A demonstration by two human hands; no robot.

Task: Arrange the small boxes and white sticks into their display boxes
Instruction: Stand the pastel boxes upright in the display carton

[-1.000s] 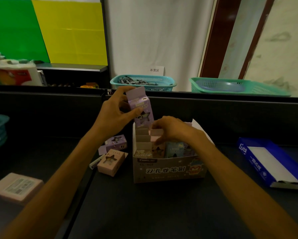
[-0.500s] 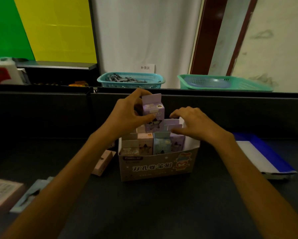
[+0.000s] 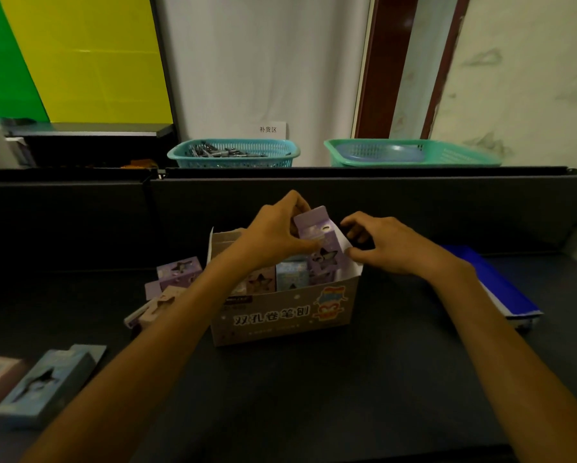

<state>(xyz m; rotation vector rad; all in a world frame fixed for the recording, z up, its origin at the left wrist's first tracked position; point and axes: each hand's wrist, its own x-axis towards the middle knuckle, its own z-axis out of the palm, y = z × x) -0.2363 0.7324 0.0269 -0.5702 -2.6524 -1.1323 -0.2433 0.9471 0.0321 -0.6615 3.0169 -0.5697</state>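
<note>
A dark bench (image 3: 297, 396) is carrying everything. The display box (image 3: 282, 317) is sitting just below both hands, holding upright small boxes (image 3: 292, 277) in rows. The left hand (image 3: 273, 233) is pinching a purple box (image 3: 322, 243) by its top, its lower end sitting down among the others at the display box's right end. The right hand (image 3: 385, 247), fingers curled, is pinching the display box's right wall. Left of the left hand, loose boxes (image 3: 178, 274) are lying on the bench. Beyond the hands, a teal basket (image 3: 233, 155) is holding dark sticks.
</note>
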